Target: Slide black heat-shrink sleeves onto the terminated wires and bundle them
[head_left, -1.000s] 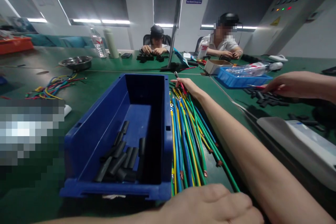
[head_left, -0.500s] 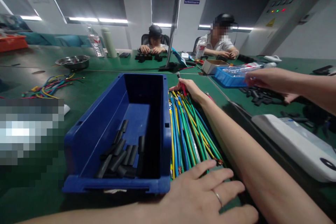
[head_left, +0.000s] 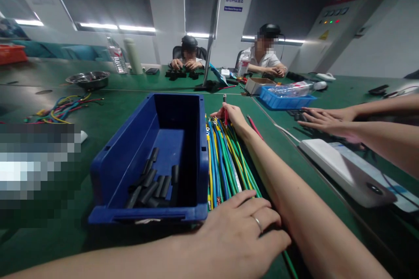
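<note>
Left hand (head_left: 238, 235), fingers spread, presses the near ends of the bundle of blue, green and yellow wires (head_left: 225, 161); right hand (head_left: 234, 115) pinches a red-sleeved wire (head_left: 225, 111) at the far end. Black sleeves (head_left: 152, 187) wait unused in the blue plastic bin (head_left: 108, 161).

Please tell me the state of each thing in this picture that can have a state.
Left hand: flat, pressing the near wire ends.
Right hand: at the far wire ends.
Wire bundle: lying straight beside the bin.
Blue bin: open, holding black tubes.
</note>
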The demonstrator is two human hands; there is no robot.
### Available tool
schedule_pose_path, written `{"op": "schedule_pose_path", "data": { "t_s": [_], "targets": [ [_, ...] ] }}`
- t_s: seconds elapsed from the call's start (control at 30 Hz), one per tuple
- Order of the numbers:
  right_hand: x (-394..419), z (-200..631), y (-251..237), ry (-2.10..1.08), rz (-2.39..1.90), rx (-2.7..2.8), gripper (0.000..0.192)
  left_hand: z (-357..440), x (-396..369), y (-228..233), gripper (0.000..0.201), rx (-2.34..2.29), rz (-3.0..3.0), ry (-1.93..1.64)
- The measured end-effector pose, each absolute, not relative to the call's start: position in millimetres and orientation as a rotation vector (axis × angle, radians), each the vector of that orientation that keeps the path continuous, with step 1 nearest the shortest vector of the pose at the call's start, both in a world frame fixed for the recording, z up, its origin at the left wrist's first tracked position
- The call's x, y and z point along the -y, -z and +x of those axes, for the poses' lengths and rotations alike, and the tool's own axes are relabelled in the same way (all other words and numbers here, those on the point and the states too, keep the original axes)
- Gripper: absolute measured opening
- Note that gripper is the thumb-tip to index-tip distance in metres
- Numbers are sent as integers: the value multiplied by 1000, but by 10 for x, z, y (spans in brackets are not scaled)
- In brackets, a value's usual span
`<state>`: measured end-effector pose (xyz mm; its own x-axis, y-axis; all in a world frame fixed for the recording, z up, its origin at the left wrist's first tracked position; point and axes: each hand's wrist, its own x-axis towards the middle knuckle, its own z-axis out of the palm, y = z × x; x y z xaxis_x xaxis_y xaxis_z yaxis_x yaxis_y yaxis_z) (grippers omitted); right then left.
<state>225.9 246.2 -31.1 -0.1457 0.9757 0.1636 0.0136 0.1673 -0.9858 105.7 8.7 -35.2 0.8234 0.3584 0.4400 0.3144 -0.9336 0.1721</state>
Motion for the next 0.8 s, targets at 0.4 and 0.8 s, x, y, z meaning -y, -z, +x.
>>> {"op": "schedule_pose_path", "data": {
  "t_s": [0.4,0.8],
  "targets": [
    [-1470,2561,-48,-531,-1128,1533,39,1019,-89,257,30,-515,2860,-665],
    [-1226,2992,156,474,-1979,2110,29,1017,-78,356,26,-567,2907,-708]
  ]
}}
